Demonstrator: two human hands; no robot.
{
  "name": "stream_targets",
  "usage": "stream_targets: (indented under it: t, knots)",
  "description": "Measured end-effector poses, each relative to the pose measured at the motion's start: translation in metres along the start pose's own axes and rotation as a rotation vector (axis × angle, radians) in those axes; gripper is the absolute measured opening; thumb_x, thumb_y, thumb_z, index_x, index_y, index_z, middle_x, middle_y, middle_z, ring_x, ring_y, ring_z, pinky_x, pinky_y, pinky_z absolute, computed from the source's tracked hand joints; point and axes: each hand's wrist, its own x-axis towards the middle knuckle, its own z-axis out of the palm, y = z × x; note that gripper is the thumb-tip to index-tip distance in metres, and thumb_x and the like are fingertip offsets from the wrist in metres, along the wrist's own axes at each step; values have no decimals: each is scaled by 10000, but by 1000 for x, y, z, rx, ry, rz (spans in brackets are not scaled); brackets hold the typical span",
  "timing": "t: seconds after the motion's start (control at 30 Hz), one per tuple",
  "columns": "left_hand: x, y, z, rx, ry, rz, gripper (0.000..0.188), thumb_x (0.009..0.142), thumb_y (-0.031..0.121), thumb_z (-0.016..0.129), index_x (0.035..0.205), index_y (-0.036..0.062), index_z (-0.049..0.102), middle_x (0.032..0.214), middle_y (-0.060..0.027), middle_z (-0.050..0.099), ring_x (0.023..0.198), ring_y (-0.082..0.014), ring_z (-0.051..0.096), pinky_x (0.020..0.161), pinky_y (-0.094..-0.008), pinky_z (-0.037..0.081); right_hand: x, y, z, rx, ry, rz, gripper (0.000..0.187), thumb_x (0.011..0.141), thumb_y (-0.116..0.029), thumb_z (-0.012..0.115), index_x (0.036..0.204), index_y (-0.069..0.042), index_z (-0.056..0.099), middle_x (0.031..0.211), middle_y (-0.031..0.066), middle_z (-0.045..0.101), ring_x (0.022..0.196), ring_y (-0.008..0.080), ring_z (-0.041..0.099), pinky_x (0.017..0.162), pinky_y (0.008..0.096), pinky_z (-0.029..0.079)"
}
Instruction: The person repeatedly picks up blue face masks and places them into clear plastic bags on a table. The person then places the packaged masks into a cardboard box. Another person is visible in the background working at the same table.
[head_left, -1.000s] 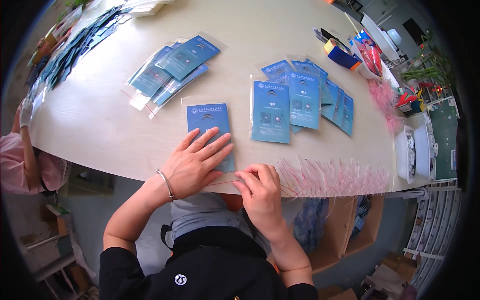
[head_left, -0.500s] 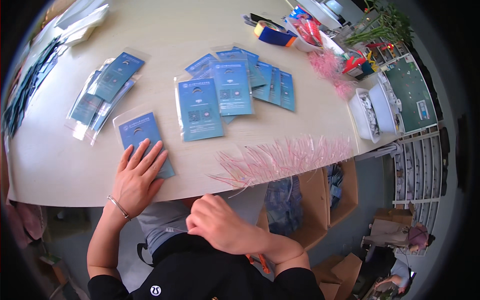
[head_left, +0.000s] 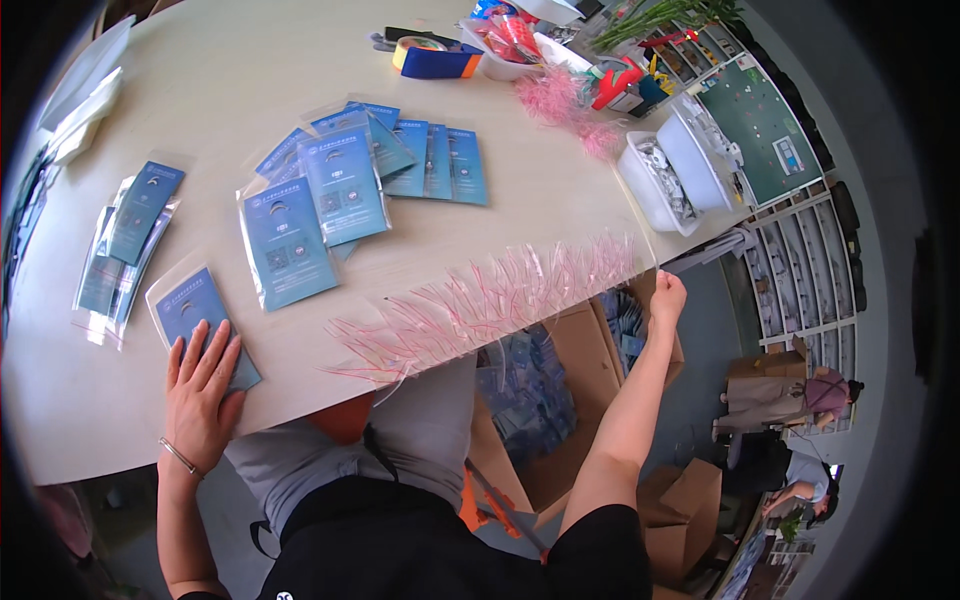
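While my left hand (head_left: 200, 400) lies flat over the lower part of a blue packet (head_left: 193, 303), its fingers are straight and a little spread, resting on the packet without gripping it. The packet lies at my left, close to the near edge of the table (head_left: 230, 75), its clear sleeve reaching past the blue at the top. My right hand (head_left: 667, 298) is well apart from it, out by the right end of the table — arm stretched, fingers curled in close together — and I cannot tell whether they have hold of anything. Between my hands, a row of pink threads (head_left: 500, 300) runs along the near edge, some ends poking over it. Beyond the packet, to the left, lies a small stack (head_left: 148, 205) of similar packets; to its right, a larger pile (head_left: 345, 185) overlaps in a loose fan. A white tub (head_left: 638, 190) of jumbled small things stands just beyond my right hand. Farther back are a pink tangle (head_left: 550, 95) and a blue tape holder (head_left: 435, 65).
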Motion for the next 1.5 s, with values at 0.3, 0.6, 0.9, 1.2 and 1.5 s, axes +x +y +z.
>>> stream_targets:
  t: [0.3,0.6,0.9,1.2,1.5]
  knots:
    - [1,4,-5,-13,-13,-20,662,814,102,646,1453,46,483,1547,-131,426,1481,-337,302,1226,-504,164,9,3,24,-713,-130,-126,160,919,-173,634,1030,-133,743,1115,96,650,1106,333,576,942,465,463]
    - [-4,17,-13,-107,-131,112,673,837,159,695,1462,90,456,1557,-96,413,1469,-323,325,1210,-506,207,-192,-197,15,236,-381,-680,330,757,47,703,1076,-32,677,1202,133,639,1149,343,587,984,428,459]
    - [-1,7,-4,-302,-56,223,288,819,161,751,1013,88,551,1532,-166,430,1456,-348,348,1197,-531,226,-359,-266,72,486,-802,-1305,223,872,-132,637,1081,-114,715,1234,39,679,1229,232,581,977,420,406]
    - [-41,-19,-22,-296,-71,153,350,763,245,799,1055,146,632,1483,-104,493,1421,-336,402,1166,-529,296,-375,-263,73,544,-777,-1142,117,787,-107,756,898,-103,719,1133,23,723,1177,244,610,957,417,394]
    - [-56,-5,7,-244,278,92,173,729,163,810,818,118,669,1342,-90,610,1286,-305,544,1092,-522,387,-380,-277,63,407,-817,-934,143,770,-171,802,843,-98,701,1116,44,656,1191,292,547,997,435,351]
